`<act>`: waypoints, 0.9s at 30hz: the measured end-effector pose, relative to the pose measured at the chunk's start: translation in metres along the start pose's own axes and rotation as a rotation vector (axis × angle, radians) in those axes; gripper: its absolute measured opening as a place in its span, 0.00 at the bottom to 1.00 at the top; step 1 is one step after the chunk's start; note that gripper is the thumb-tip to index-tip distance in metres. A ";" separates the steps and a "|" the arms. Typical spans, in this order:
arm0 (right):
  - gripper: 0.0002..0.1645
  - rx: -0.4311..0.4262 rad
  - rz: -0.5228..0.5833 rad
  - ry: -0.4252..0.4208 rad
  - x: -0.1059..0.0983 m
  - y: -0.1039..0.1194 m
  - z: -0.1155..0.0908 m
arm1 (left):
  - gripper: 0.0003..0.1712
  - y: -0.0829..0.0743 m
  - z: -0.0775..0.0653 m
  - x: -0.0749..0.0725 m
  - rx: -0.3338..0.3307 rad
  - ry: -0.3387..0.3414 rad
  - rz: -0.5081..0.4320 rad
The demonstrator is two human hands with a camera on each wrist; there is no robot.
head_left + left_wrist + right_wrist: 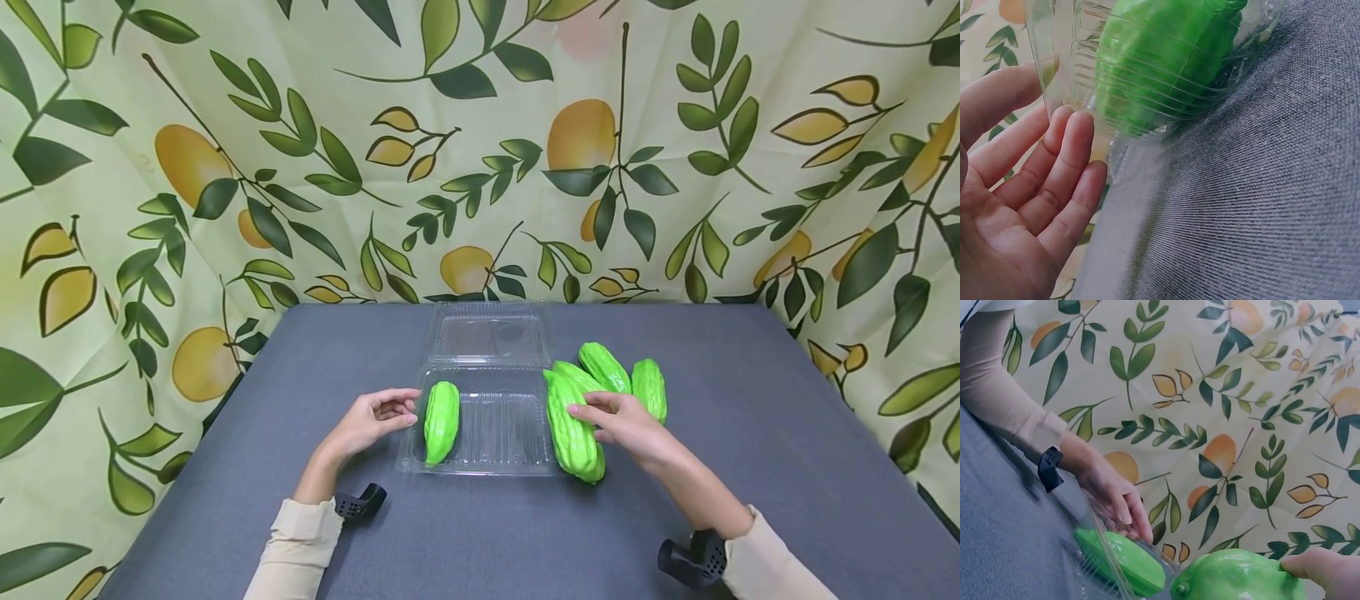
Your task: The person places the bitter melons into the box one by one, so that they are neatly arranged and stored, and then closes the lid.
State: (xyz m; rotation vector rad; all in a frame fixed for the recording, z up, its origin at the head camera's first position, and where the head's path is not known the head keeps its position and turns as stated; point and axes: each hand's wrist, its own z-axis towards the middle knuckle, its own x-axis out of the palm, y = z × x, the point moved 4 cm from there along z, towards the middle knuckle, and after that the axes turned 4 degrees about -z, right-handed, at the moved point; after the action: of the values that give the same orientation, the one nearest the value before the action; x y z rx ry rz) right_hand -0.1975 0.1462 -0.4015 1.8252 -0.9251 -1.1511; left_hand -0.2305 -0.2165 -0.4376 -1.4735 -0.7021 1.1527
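Note:
A clear plastic clamshell box [498,462] lies unfolded on the table, its lid [491,333] hinged back. One green bitter melon [442,423] sits lengthwise at the left of its tray. My left hand [378,419] is beside the tray's left rim, fingers loosely bent; in the left wrist view the fingertips [1079,128] are close to the clear wall, and contact is unclear. With thumb and fingers, my right hand [622,423] grips another bitter melon [568,425] over the tray's right edge. The right wrist view shows a digit against that bitter melon [1235,578].
Right of the box lie more bitter melons, one [604,367] at the back and another [649,388] beyond my right hand. One [595,473] is partly hidden beneath the gripped one. A leaf-and-fruit patterned cloth [480,167] rises behind the grey table [480,533].

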 end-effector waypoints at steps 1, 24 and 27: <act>0.42 0.003 0.004 0.004 0.001 0.001 0.001 | 0.25 0.000 0.000 0.000 -0.001 0.000 0.002; 0.38 -0.048 0.067 0.024 0.041 0.022 0.023 | 0.25 -0.002 -0.002 -0.001 -0.019 -0.002 -0.006; 0.35 -0.046 0.078 0.025 0.047 0.023 0.025 | 0.25 -0.003 -0.001 0.000 -0.015 -0.001 -0.003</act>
State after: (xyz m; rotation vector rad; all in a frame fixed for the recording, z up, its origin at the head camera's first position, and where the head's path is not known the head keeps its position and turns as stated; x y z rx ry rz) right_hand -0.2096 0.0898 -0.4055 1.7472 -0.9401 -1.0906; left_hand -0.2286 -0.2161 -0.4352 -1.4837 -0.7148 1.1477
